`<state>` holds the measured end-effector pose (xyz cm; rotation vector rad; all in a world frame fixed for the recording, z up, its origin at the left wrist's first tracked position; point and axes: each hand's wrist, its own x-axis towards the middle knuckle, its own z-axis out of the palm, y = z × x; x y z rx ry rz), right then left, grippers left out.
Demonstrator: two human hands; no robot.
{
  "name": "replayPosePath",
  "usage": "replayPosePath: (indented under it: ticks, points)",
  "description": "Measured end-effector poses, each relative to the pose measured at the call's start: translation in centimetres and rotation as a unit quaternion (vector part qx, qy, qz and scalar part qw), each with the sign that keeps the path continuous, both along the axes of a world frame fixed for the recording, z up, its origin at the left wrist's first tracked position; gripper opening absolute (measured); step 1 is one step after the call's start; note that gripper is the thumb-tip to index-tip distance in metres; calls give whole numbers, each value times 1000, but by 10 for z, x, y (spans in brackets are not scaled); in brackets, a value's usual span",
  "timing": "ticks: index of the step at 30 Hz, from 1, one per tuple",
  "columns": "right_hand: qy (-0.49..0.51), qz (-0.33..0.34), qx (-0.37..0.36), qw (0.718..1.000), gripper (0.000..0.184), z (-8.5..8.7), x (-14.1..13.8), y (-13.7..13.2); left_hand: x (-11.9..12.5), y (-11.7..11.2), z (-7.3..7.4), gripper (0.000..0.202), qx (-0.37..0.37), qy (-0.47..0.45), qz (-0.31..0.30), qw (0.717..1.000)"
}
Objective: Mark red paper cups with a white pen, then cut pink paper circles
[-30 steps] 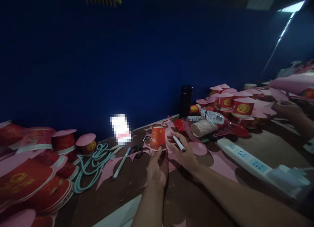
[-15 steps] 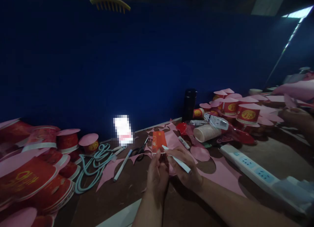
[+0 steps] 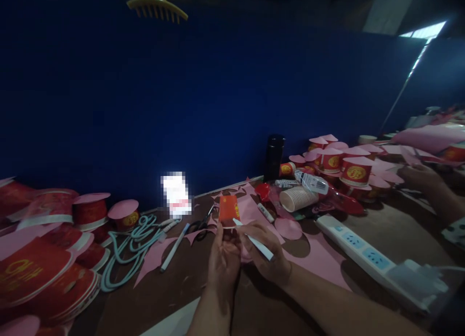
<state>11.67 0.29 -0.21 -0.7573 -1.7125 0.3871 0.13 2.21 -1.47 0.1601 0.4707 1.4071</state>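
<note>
Seemingly unfinished, the red cup sits gripped in my left hand, my right hand pinching a pen (marks made: unclear).

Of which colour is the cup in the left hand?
The cup is orange-red with yellow markings; the head view shows it best.

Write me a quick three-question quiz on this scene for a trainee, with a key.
1. What does the person's left hand hold?
2. True or false: the power strip lies to the right of the coiled cable.
3. Fill in the blank: the person's right hand grips a light-coloured ____.

Key: 1. A red paper cup. 2. True. 3. Pen.
</note>
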Motion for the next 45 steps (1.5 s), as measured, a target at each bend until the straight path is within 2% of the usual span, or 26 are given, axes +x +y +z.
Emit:
replayPosePath:
  ticks: [4, 7, 10, 15, 20, 24, 29, 34, 40, 42, 45]
  points:
    - [12, -17, 7, 1000, 36, 1, 2, 3, -2, -1, 4, 17, -24, -42, 25, 999]
    - [6, -39, 10, 999, 35, -1, 4, 5, -2, -1, 8, 21, -32, -67, 19, 997]
    - [-6, -55, 11, 998, 34, -2, 4, 6, -3, -1, 9, 24, -43, -74, 13, 996]
    - [-11, -66, 8, 998, 31, 0, 3, 4, -3, 0, 8, 21, -61, -76, 46, 994]
    - [63, -94, -67, 991, 26, -6, 3, 12, -3, 3, 7, 15, -79, -67, 74, 992]
    - [168, -71, -157, 971, 25, -13, 5, 28, -4, 6, 7, 14, -125, -64, 95, 986]
    - [240, -12, -247, 939, 35, -8, 5, 37, -5, 3, 10, 17, -114, -48, 29, 992]
    - [229, 56, -269, 934, 50, 1, 0, 30, -5, 1, 10, 20, -116, -13, -25, 993]
    - [198, 69, -286, 935, 54, 0, -3, 24, -5, 3, 5, 25, -116, 13, -52, 992]
    - [204, 58, -293, 932, 54, -2, -3, 25, -2, 1, 5, 26, -86, 23, -47, 995]
    - [210, 5, -287, 935, 55, -3, -2, 28, 8, -5, 7, 27, 4, 40, -25, 999]
